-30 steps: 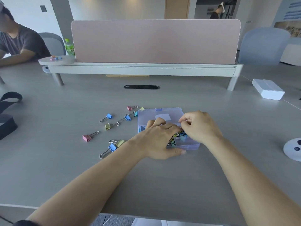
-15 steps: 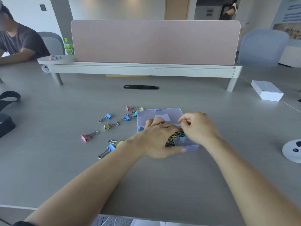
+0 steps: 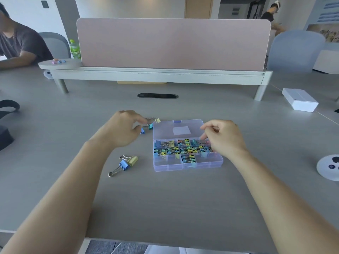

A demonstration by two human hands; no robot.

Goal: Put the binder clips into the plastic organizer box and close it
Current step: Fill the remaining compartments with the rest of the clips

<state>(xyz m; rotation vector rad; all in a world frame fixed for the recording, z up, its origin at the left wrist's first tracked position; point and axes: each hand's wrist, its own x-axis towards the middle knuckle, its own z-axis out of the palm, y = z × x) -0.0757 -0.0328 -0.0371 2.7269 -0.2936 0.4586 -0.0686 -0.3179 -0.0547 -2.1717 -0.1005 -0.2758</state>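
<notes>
The clear plastic organizer box (image 3: 189, 166) lies open at the table's middle, its lid (image 3: 178, 129) flat behind it. Several small colourful binder clips (image 3: 183, 149) fill its compartments. My left hand (image 3: 122, 130) is left of the lid, thumb and forefinger pinching the wire handle of a teal clip (image 3: 150, 126); a blue clip (image 3: 142, 132) lies under the thumb. My right hand (image 3: 222, 139) hovers over the box's back right compartment, curled fingertips on the handles of a teal clip (image 3: 194, 142). A blue clip (image 3: 123, 165) and a yellow clip (image 3: 133, 160) lie together nearer me.
A small yellow clip (image 3: 158, 120) lies at the lid's back left corner. A white box (image 3: 300, 101) sits far right, a round white device (image 3: 329, 166) at the right edge. A pink divider (image 3: 173, 44) on a shelf crosses the back. A person (image 3: 16, 44) sits far left.
My left hand has left the box and moved left and back to the loose clips. The box's compartments now show. My right hand stays over the box's right side.
</notes>
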